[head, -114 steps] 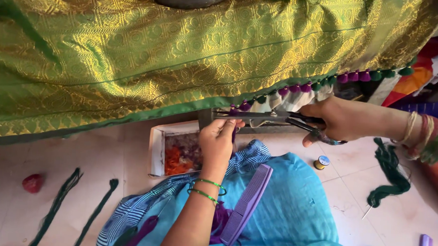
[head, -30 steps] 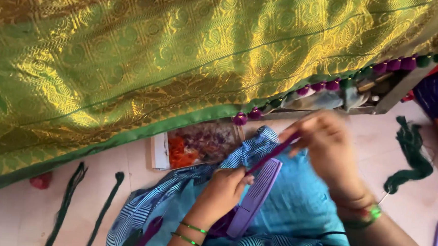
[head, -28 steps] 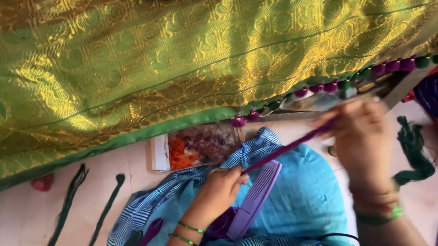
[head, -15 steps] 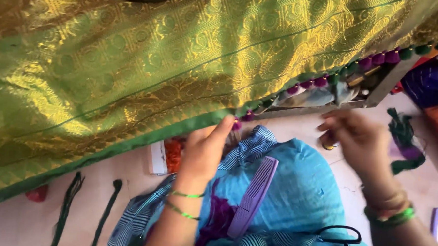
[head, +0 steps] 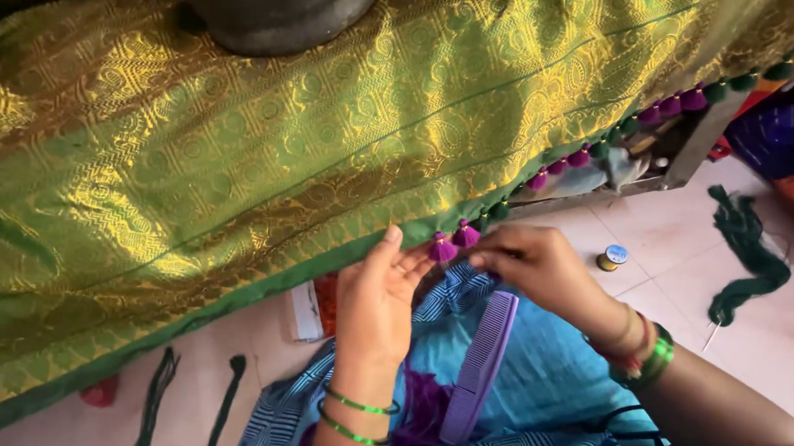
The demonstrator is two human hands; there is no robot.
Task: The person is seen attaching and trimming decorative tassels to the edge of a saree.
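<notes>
- Since half a second earlier, both hands had drawn in close under the cloth's edge.
- Left hand (head: 378,293) was raised palm-up, fingers loosely spread, its fingertips touching the green border of the gold cloth (head: 266,155), gripping nothing.
- Right hand (head: 538,269) was pinched shut at the purple tassels (head: 452,241) hanging from that border; whether it held thread too, I could not tell.
- More purple and green tassels ran along the edge to the right.
- Below the hands, a purple comb (head: 479,378) lay on blue fabric (head: 550,390) in the lap.
- Farther out on the floor (head: 673,235) sat a small thread spool (head: 611,256) and a hank of green thread (head: 745,256).
- A grey metal pot (head: 281,8) stood on the cloth.
</notes>
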